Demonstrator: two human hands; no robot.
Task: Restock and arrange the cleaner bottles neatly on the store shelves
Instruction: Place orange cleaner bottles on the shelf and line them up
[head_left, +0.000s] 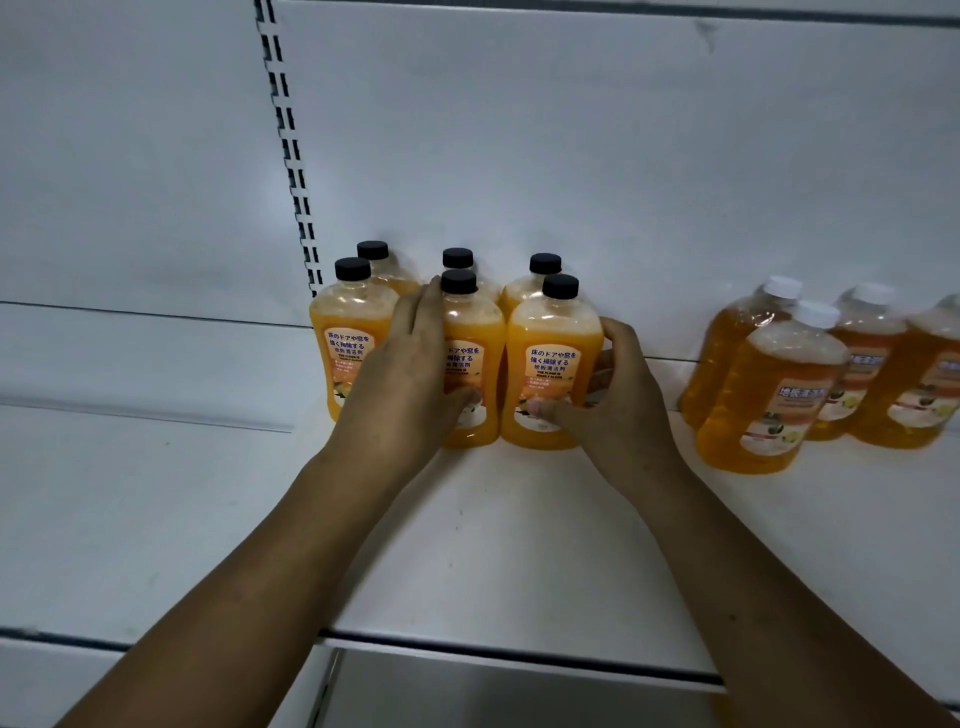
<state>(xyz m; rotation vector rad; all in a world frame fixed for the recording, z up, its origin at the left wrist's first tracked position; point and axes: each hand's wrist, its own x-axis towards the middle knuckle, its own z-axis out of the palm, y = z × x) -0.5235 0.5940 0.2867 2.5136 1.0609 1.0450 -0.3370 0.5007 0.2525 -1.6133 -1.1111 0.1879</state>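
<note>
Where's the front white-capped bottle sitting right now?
The front white-capped bottle stands on the right side of the shelf in the head view, just ahead of the other white-capped bottles and right of the right hand.

6 black-capped bottles (553, 374) of cloudy orange cleaner, 4 white-capped bottles (774, 395) of clearer amber cleaner, 1 white shelf (519, 545) in shot

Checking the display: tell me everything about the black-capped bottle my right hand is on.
The black-capped bottle is clear plastic with cloudy orange liquid, foamy near the shoulder, label facing out. It stands upright on the white shelf, against the middle front bottle; the right hand grips its lower body, thumb across the label.
</note>
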